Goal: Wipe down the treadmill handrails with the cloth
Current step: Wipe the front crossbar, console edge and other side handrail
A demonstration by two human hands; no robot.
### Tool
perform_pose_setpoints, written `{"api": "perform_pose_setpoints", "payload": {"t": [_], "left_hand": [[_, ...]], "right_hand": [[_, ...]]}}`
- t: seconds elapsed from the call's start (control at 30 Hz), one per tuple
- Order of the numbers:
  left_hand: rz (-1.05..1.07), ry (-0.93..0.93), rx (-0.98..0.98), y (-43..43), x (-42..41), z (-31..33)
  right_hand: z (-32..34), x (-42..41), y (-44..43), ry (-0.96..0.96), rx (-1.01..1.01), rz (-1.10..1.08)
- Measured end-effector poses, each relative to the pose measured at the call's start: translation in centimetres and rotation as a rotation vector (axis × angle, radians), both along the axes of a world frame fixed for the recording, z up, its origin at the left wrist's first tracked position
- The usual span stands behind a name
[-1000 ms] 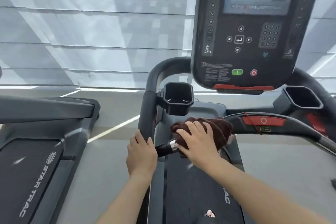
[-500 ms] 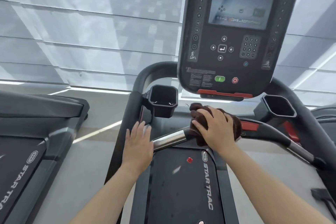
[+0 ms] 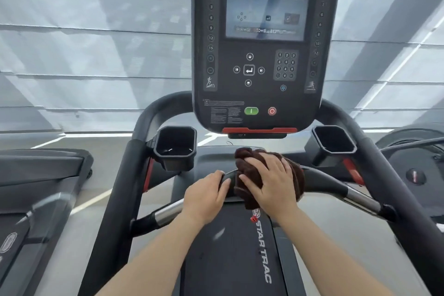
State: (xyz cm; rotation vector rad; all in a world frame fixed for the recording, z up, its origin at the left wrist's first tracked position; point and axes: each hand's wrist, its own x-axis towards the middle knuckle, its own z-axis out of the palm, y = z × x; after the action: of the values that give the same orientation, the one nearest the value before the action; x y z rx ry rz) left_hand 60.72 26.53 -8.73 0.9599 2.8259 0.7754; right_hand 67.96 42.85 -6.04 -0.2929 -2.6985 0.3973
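Note:
A dark brown cloth (image 3: 249, 170) is bunched around the middle of the curved front handrail (image 3: 329, 181) of the treadmill. My right hand (image 3: 271, 180) presses down on the cloth and wraps it over the bar. Just left of the cloth, my left hand (image 3: 206, 196) grips the same bar next to its silver section (image 3: 168, 214). The black side handrails (image 3: 120, 187) run down on both sides. The bar under the cloth is hidden.
The console (image 3: 264, 43) with screen and buttons hangs right above my hands. Cup holders (image 3: 175, 146) sit on either side of it. The running belt (image 3: 230, 259) lies below. Another treadmill (image 3: 36, 187) stands to the left, and more equipment (image 3: 418, 166) to the right.
My right hand has slid the cloth rightward along the front bar, from the silver left section to the middle. My left hand left the side rail and took hold of the front bar.

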Motion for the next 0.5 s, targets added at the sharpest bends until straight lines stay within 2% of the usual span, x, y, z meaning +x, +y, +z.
{"api": "perform_pose_setpoints", "payload": {"t": [0.13, 0.37, 0.5], "left_hand": [[0.017, 0.08, 0.008, 0.0, 0.1, -0.5], [0.041, 0.091, 0.003, 0.2, 0.2, -0.6], [0.035, 0.076, -0.028, 0.2, 0.0, -0.3]], "right_hand": [[0.8, -1.9, 0.4, -0.006, -0.047, -0.102], [-2.2, 2.8, 3.2, 0.114, 0.079, 0.138], [-0.9, 1.9, 5.9, 0.072, 0.039, 0.055]]}}
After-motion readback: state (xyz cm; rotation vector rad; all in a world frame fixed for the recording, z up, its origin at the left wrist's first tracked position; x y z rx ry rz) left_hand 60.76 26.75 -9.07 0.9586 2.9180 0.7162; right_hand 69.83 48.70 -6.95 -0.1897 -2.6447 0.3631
